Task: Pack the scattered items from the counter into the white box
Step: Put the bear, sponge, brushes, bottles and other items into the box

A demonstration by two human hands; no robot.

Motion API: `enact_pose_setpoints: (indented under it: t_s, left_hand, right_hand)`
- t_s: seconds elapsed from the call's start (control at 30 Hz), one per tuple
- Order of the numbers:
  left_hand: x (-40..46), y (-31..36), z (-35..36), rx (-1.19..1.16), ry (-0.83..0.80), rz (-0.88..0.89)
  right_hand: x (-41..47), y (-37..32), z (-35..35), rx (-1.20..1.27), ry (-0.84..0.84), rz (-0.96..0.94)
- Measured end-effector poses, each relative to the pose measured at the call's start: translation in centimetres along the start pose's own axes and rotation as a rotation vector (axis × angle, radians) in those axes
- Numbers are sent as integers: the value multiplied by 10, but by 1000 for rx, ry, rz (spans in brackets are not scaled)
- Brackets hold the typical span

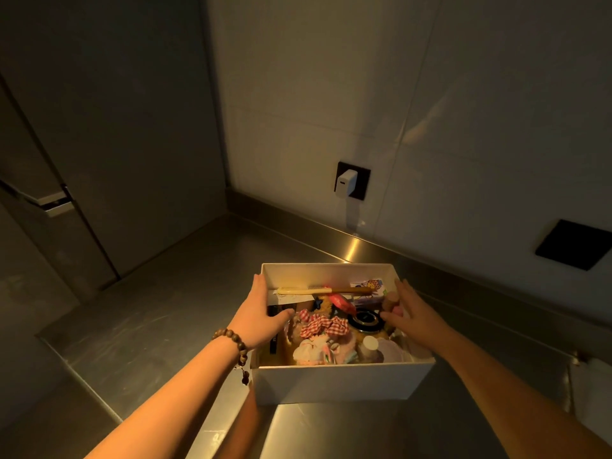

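Note:
The white box [337,382] stands on the steel counter [159,326], near the back wall. It holds several items: a yellow comb [328,289] across the far end, a red checked scrunchie [323,326], a round black compact [366,319], a small cartoon-printed carton [367,286] and pale hair ties. My left hand [258,313] clasps the box's left wall, thumb inside and fingers outside. My right hand [414,316] straddles the right wall the same way, thumb over the contents. The right wall is mostly hidden under that hand.
A white charger [346,180] is plugged into a black wall socket behind the box. A second black plate [576,243] sits on the wall at right. A tall cabinet [109,134] closes the left side. Something white [589,385] lies at the counter's right edge.

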State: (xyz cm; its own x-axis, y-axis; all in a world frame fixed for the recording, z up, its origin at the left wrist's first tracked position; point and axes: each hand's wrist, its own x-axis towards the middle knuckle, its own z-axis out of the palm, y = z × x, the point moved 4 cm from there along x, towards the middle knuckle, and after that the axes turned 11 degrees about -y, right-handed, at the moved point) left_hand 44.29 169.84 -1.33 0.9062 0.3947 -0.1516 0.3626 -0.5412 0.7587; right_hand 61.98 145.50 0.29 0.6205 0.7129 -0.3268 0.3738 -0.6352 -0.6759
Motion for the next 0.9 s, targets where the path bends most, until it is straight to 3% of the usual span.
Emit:
enact_pose_setpoints:
  t_s: [0.17, 0.43, 0.9]
  left_hand:
    - [-14, -4, 11, -165, 46, 78]
    - [-16, -12, 16, -309, 18, -56]
    - [-58, -25, 18, -381, 52, -109]
  right_hand:
    - [-1, 8, 10, 311, 8, -34]
    - [-4, 22, 13, 619, -1, -46]
    - [-22, 18, 44, 721, -96, -63]
